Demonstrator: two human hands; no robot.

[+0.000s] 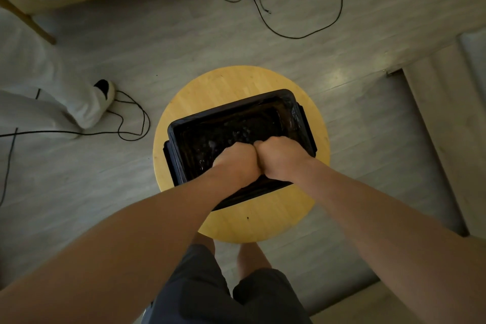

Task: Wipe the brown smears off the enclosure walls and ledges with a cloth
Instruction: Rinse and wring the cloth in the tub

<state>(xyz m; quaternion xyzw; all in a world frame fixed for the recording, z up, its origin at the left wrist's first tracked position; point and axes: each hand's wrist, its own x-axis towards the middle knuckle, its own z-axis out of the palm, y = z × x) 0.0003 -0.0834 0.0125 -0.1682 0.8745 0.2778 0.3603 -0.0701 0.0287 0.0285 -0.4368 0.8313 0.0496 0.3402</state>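
Two fists, the left hand (236, 158) and right hand (281, 155), sit knuckle to knuckle inside the black tub (228, 107) on the round bench (236, 81). Whether they grip a cloth is hidden. The tub is likely rigid, light and wet-slick: brace its rim.

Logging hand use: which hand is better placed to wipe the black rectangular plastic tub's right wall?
Right, probably: the right hand lies nearest that wall of the tub; the left hand sits mid-tub.

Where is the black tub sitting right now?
In the head view the tub sits on the round wooden stool, just right of centre, with the left hand and right hand reaching into its near half.
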